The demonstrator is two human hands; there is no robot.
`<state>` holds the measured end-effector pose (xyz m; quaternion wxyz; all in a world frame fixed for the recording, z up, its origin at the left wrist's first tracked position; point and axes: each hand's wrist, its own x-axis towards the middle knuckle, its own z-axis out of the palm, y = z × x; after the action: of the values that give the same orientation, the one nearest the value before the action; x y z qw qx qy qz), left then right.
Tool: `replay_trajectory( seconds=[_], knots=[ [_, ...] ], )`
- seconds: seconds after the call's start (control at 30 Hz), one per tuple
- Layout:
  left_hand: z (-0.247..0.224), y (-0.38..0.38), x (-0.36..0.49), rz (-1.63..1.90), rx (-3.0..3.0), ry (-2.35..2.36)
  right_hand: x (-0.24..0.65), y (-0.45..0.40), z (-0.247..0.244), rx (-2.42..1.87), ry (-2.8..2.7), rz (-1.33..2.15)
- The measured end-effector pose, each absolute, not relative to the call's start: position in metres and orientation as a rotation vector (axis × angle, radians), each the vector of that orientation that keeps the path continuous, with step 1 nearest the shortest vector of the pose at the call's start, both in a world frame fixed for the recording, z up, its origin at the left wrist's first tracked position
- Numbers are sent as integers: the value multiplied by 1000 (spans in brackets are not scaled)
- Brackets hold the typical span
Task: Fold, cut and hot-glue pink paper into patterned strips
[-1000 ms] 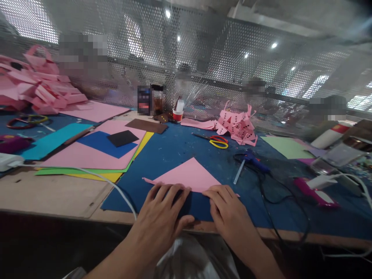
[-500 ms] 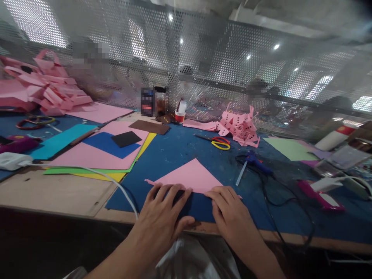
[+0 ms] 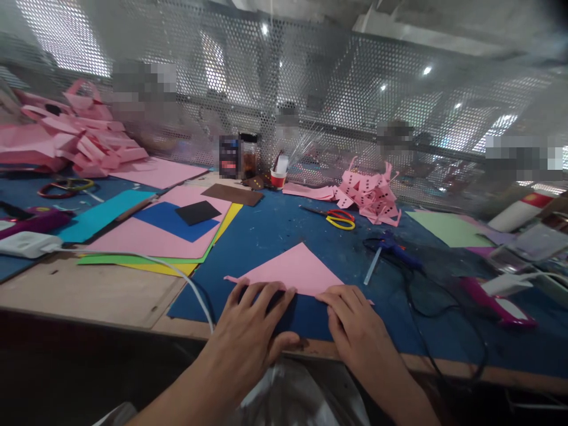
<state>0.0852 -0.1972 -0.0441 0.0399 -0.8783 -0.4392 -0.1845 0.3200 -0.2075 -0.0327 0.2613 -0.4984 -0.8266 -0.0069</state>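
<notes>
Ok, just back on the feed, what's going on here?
A person has both hands on a pink paper sheet lying on the blue work surface. The left hand and right hand rest along its near edge, and narrow ends of that edge stick out past both hands. The sheet's far corner points away from the person. Scissors and a blue glue gun lie beyond the right hand, untouched; a stack of coloured sheets sits off to the left.

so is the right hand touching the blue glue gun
No, the right hand is on the pink paper, while the blue glue gun lies beyond, untouched.
</notes>
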Motion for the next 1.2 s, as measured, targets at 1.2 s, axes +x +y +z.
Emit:
replay_trajectory(
  seconds=[1.2],
  knots=[
    [-46, -201, 81, -577, -2646, -1404, 321, -206, -36, -1339, -2223, -23]
  ],
)
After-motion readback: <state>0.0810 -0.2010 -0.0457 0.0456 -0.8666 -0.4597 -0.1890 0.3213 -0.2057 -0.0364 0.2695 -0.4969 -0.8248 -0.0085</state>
